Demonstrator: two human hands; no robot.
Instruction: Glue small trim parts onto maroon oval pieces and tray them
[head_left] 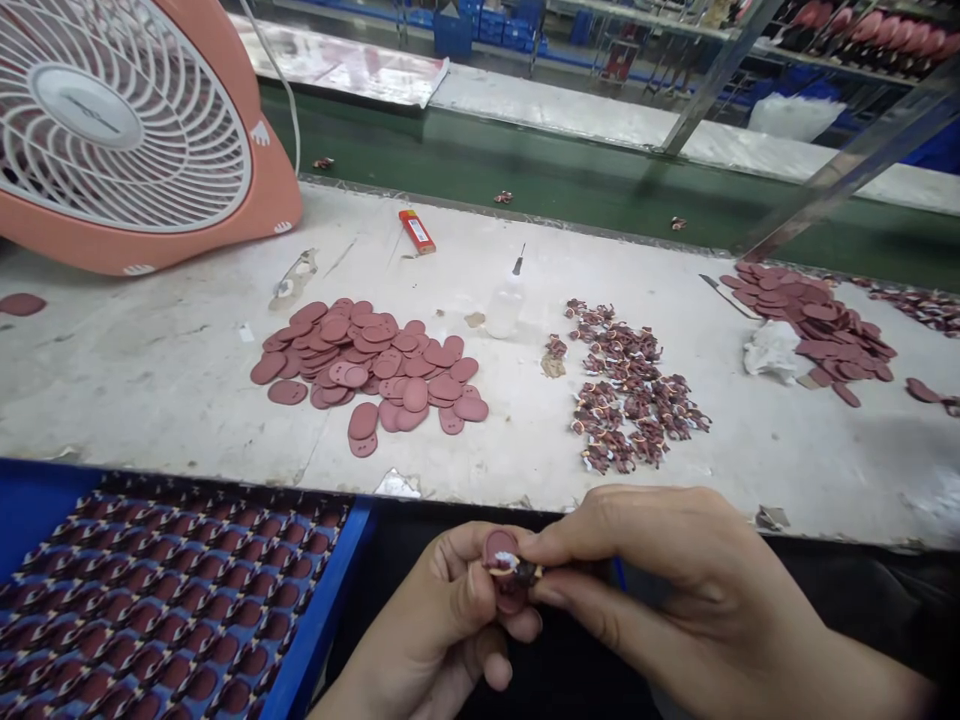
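A long worktop (150,400) ran across the view, with a salmon-pink fan (259,190) at its left end. A blue tray (322,600) sat in the near left corner, packed with rows of small maroon pieces (172,610). On the worktop lay a heap of maroon oval discs (367,365), a heap of small maroon figures (630,385), and, further right, a second heap of discs (817,325) beside a crumpled white cloth (769,350). Behind them were a squeeze bottle (504,310) and a red lighter (416,231).

Just off the worktop's near edge, the left hand (442,610) was closed around two small maroon discs (501,548), held between thumb and fingers. The right hand (660,570) nearly met it, pinching a small dark piece (527,573) against the discs.
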